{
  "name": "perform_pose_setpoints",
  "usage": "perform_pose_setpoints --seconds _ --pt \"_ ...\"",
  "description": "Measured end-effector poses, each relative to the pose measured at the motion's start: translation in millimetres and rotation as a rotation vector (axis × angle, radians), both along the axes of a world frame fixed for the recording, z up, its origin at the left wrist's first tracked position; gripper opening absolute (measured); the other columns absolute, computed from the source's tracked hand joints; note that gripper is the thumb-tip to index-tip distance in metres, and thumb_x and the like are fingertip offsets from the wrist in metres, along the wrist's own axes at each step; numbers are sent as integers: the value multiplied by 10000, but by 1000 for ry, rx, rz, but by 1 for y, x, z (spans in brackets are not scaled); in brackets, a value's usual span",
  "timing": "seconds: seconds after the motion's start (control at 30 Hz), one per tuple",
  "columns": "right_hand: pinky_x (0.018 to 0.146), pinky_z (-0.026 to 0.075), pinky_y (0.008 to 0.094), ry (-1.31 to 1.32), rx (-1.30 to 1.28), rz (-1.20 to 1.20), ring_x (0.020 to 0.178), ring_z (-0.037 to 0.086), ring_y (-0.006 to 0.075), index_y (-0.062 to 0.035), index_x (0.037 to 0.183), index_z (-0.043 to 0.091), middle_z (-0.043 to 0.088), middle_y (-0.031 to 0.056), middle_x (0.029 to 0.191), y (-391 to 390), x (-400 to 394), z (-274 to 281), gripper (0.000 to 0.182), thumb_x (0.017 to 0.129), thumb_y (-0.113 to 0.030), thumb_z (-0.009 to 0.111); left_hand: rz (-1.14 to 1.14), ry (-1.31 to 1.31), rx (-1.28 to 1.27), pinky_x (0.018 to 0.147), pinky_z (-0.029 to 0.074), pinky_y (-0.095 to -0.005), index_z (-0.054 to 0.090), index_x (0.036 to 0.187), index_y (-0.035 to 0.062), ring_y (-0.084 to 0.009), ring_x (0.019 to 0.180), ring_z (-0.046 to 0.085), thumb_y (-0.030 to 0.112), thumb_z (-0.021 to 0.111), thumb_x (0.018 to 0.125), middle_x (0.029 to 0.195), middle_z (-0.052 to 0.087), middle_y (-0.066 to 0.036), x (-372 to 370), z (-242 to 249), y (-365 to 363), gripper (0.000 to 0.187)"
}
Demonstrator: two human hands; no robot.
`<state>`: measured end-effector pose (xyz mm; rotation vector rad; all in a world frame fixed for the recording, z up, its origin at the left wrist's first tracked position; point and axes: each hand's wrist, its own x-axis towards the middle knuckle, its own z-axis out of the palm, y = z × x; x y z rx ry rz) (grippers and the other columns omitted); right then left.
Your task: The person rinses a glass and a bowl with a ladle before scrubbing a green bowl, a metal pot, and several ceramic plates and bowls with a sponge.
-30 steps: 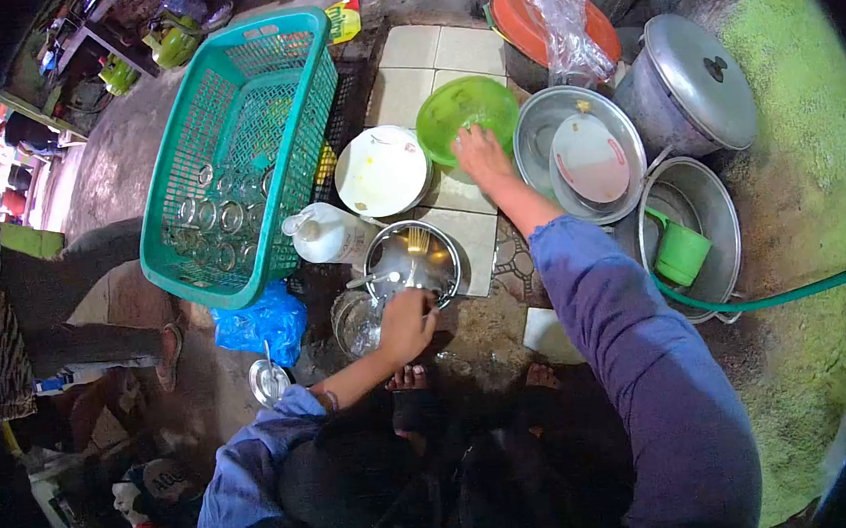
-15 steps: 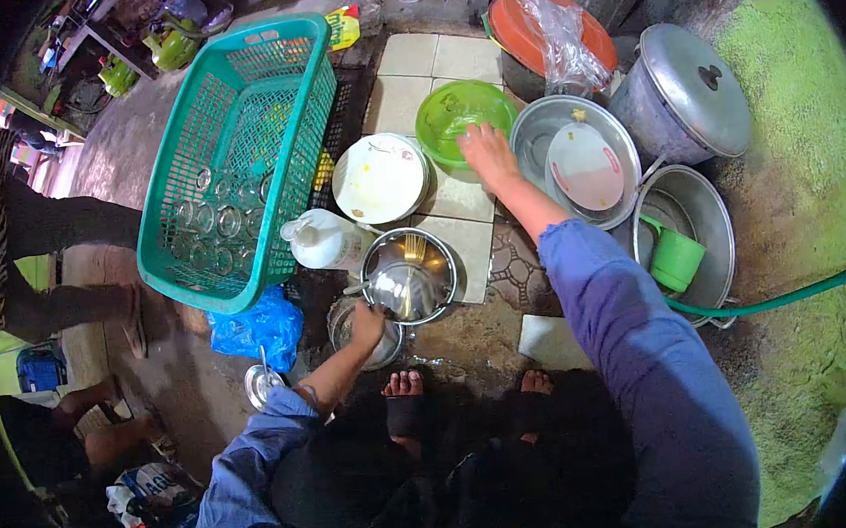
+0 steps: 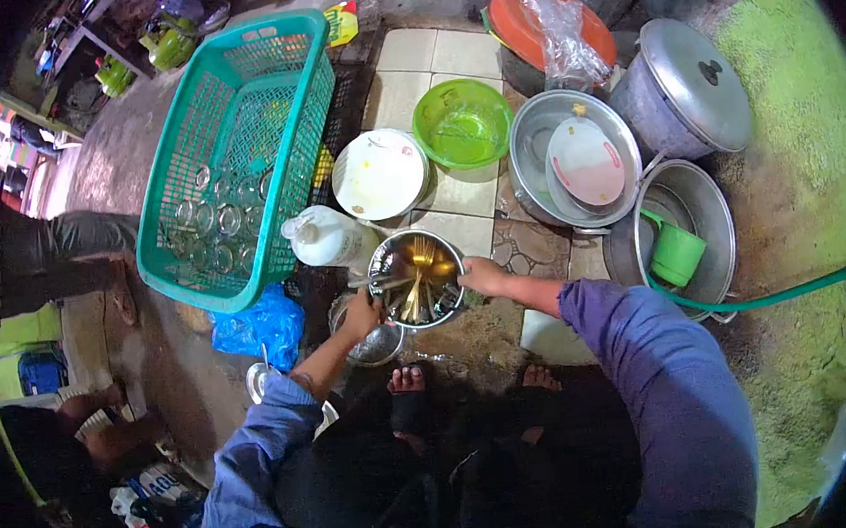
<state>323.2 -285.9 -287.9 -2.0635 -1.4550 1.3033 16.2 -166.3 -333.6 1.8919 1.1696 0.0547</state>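
Head view: tiled floor (image 3: 457, 195), mossy ground (image 3: 802, 71).

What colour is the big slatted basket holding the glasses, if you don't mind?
The basket is teal green, clearest in the head view.

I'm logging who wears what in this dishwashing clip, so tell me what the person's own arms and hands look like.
Both arms wear long blue-purple sleeves of loose cloth. The left sleeve is pushed up, baring the forearm; the right sleeve reaches close to the wrist. The left hand and right hand are bare, without gloves. A dark band or mark seems to sit near the left cuff.
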Motion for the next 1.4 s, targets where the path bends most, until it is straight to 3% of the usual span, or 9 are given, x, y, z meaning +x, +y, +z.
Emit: perform_pose_setpoints --seconds 0.23,0.27,0.43,0.57,0.63,0.7,0.97,1.1,1.4 --pt "639 452 400 201 -149 -252 675 582 226 -21 840 610 607 121 717 -64 15 48 345 777 -356 659 -43 32 -252 628 474 -342 486 1147 -14 -169 721 593 155 530 929 857 637 -119 49 116 -34 279" --pt "610 437 376 276 7 -220 654 554 181 -33 865 619 586 80 693 -82 23 -5 313 791 -334 657 -71 -72 -144 632 468 -328 507 1078 -13 -159 690 570 164 537 921 795 613 -110 37 63 -35 238" --pt "592 417 344 269 -90 -394 648 517 137 -44 858 618 561 49 681 -120 45 84 253 822 -294 646 -126 -98 -190 679 463 -406 488 1083 -13 -291 712 595 208 584 888 789 595 -197 84 124 -44 311" --pt "618 413 313 456 -82 -539 706 509 98 -66 885 615 562 -1 755 -144 71 140 200 853 -263 627 -301 -96 -30 658 471 -367 476 1081 -28 -245 675 613 178 564 910 767 611 -151 127 147 -37 282" --pt "664 412 283 512 -53 -530 759 505 82 -71 912 611 559 -23 808 -150 83 161 181 880 -249 598 -218 -314 -437 570 472 -293 466 1042 -7 -143 618 537 134 539 927 720 532 -66 153 168 -32 196" --pt "695 409 253 600 125 -606 780 504 72 -60 921 612 568 -33 826 -152 91 171 185 901 -239 571 -302 -184 -384 569 549 -285 439 1106 -24 -165 638 595 115 510 939 779 551 -84 180 201 -24 228" --pt "1002 293 277 718 26 -929 1133 486 148 -39 1166 599 617 60 1154 -157 138 163 409 875 -325 573 -400 -93 -585 576 510 -236 529 1028 50 -100 639 596 188 554 894 785 555 -10 269 221 21 194" --pt "888 440 350 794 -78 -1044 999 615 190 -71 1164 596 672 80 1064 -139 127 234 423 852 -356 577 -340 -178 -886 726 552 -260 586 983 54 -114 785 631 216 553 923 872 631 -17 298 239 31 176" --pt "758 550 397 1186 -82 -1143 820 670 220 -85 1048 622 693 75 962 -132 173 181 276 873 -283 540 -16 -278 -1114 725 612 -251 545 1019 -61 -195 744 706 97 453 977 845 679 -141 333 236 58 187"
